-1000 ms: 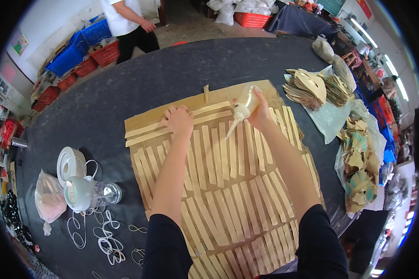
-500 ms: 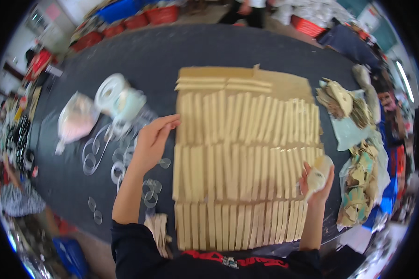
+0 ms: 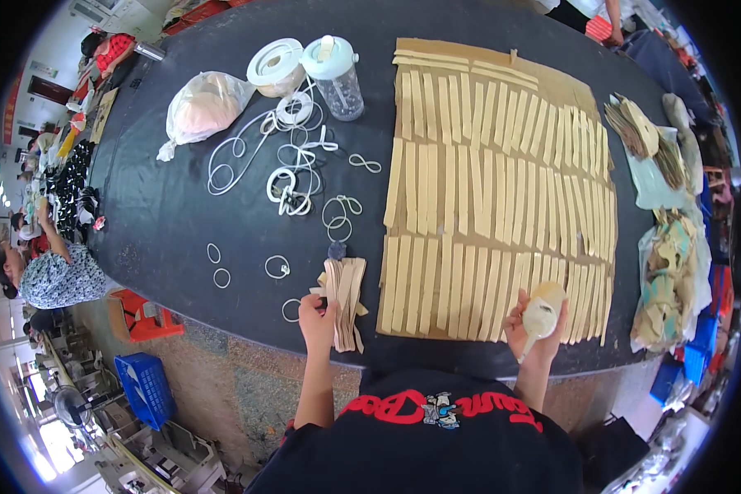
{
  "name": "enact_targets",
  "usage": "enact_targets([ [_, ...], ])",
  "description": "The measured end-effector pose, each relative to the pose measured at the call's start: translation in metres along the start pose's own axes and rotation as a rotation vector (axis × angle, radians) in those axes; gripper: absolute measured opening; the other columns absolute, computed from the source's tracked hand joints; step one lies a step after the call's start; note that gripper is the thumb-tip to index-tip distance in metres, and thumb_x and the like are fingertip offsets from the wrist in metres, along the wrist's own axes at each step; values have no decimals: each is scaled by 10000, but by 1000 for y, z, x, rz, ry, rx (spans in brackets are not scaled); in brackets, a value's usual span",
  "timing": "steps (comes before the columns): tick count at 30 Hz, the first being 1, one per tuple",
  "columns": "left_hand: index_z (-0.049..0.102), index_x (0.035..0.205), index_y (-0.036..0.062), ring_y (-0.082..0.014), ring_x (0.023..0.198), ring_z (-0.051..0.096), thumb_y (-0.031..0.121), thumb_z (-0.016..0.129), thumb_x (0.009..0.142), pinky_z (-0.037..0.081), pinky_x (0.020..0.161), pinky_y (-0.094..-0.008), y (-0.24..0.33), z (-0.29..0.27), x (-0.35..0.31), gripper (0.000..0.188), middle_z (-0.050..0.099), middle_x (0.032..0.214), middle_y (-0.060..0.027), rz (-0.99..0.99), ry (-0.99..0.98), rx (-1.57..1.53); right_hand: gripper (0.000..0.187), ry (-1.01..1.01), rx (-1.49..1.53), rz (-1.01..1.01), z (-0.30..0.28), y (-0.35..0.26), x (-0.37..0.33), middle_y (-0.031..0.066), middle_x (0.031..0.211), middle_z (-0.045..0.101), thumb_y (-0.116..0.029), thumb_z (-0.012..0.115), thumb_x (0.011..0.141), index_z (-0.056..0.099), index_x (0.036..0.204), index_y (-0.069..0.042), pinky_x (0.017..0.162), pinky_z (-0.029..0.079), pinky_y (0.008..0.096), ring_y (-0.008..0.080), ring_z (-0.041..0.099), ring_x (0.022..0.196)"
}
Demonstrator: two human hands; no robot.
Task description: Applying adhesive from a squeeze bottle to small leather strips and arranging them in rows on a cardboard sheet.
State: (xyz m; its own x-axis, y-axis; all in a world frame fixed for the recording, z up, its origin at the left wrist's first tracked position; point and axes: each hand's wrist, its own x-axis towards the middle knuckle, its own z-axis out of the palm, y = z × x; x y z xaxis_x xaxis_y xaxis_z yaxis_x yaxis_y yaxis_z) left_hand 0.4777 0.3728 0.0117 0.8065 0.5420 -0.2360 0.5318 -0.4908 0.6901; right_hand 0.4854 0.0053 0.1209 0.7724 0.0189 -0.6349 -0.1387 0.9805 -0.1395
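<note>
Dark oval worktable (image 3: pixel 181 222) in a busy workshop, other people at its far edges. Rows of tan strips (image 3: pixel 502 189) lie side by side on a cardboard sheet (image 3: pixel 568 86), covering most of it. Left hand (image 3: pixel 317 317) rests at the near table edge, fingers closed on the lower end of a small stack of strips (image 3: pixel 344 300) lying just left of the laid rows. Right hand (image 3: pixel 535 325) is curled around a small pale applicator or pad (image 3: pixel 542 313), held just over the bottom row; what it is exactly, cannot tell. Loose white rings and cord (image 3: pixel 292 177), a clear lidded jar (image 3: pixel 336 76) and a tied plastic bag (image 3: pixel 202 107) sit farther up the table; piles of tan offcuts (image 3: pixel 671 272) lie at the right. Judgement: lifting one strip at a time off the stack, without fanning it, would keep the rows tidy; new pieces should lie edge to edge, parallel with neighbours, and the pad should stay low and steady.
</note>
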Motion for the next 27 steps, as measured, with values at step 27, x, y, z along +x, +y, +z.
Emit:
enact_targets([
  [27,616,913,-88,-129,710,609,29,589,833,533,650,-234,-59,-9,-6,144,637,827,-113,-7,-15,-718,888,-327,-469,534,-22,265,109,279,1142,521,-677,370,784,353,1280,60,933,410,411,335,545,1044],
])
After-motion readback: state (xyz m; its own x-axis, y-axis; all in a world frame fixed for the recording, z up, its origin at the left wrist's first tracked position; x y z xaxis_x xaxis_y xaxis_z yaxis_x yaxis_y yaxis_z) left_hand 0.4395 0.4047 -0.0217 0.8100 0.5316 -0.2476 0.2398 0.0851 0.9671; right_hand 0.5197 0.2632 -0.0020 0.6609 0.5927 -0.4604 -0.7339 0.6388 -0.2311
